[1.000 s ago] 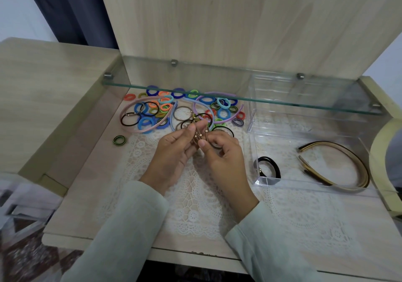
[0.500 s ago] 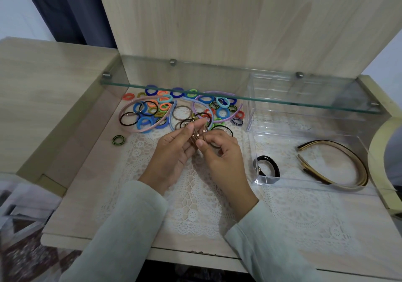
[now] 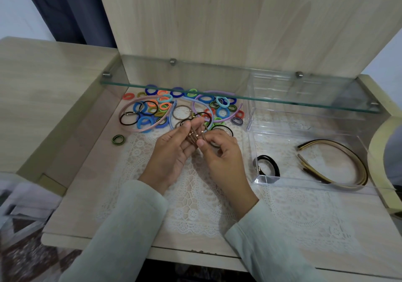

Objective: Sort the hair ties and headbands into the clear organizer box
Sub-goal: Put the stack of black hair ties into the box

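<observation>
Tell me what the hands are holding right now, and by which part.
Both hands grip a small bunch of brown hair ties: the left hand cradles the cords on its fingers, and the right hand pinches them just below the gold beads.

We count two hands – left hand (image 3: 168, 154), right hand (image 3: 221, 153), one clear organizer box (image 3: 309, 186), two tan headbands (image 3: 339, 162) inside it, one black hair tie (image 3: 268, 165) there, three pastel headbands (image 3: 174, 116) – loose colourful hair ties (image 3: 144, 122) too many to count.

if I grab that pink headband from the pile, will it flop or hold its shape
The pink headband probably holds its shape: it keeps an open arch. Hair ties lie inside its curve, so some might drag along. It looks thin, likely light.
</observation>
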A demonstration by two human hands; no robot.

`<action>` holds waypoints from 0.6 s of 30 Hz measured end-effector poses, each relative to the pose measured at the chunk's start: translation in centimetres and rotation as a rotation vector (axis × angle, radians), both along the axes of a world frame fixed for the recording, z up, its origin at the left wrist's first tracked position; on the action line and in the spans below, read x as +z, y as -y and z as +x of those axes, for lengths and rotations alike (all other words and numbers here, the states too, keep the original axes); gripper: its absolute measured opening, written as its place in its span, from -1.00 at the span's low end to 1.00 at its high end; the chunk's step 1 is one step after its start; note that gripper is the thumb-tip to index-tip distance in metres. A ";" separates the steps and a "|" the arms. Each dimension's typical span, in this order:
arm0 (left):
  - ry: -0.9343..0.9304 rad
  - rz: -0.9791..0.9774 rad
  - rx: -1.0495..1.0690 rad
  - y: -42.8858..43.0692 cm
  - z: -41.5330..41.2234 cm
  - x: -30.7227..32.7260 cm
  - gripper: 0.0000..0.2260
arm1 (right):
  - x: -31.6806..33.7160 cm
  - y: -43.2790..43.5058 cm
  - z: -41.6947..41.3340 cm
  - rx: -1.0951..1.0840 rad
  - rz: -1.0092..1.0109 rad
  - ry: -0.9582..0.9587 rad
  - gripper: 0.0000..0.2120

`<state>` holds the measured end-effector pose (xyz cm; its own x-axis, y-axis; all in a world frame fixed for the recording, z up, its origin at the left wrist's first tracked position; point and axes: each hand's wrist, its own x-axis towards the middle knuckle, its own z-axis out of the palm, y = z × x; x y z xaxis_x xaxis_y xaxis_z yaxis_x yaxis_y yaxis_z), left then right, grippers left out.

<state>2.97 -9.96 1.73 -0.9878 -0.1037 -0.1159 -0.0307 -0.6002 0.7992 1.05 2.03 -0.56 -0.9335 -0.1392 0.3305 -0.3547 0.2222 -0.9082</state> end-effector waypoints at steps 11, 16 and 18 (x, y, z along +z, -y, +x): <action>0.041 -0.064 0.020 -0.1 0.0 0.0 -0.73 | 0.2 -0.1 0.4 -0.036 -0.013 -0.012 -0.85; 0.018 -0.118 0.002 -0.4 0.2 0.1 -0.69 | 0.2 -0.3 0.4 -0.041 -0.013 0.001 -0.85; 0.006 -0.133 -0.013 -0.5 0.4 0.1 -0.64 | 0.2 -0.3 0.4 -0.047 -0.009 0.008 -0.86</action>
<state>3.33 -9.48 1.85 -0.9885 -0.1052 -0.1082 -0.0434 -0.4888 0.8713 1.49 2.32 -0.34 -0.9415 -0.0922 0.3242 -0.3369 0.2299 -0.9130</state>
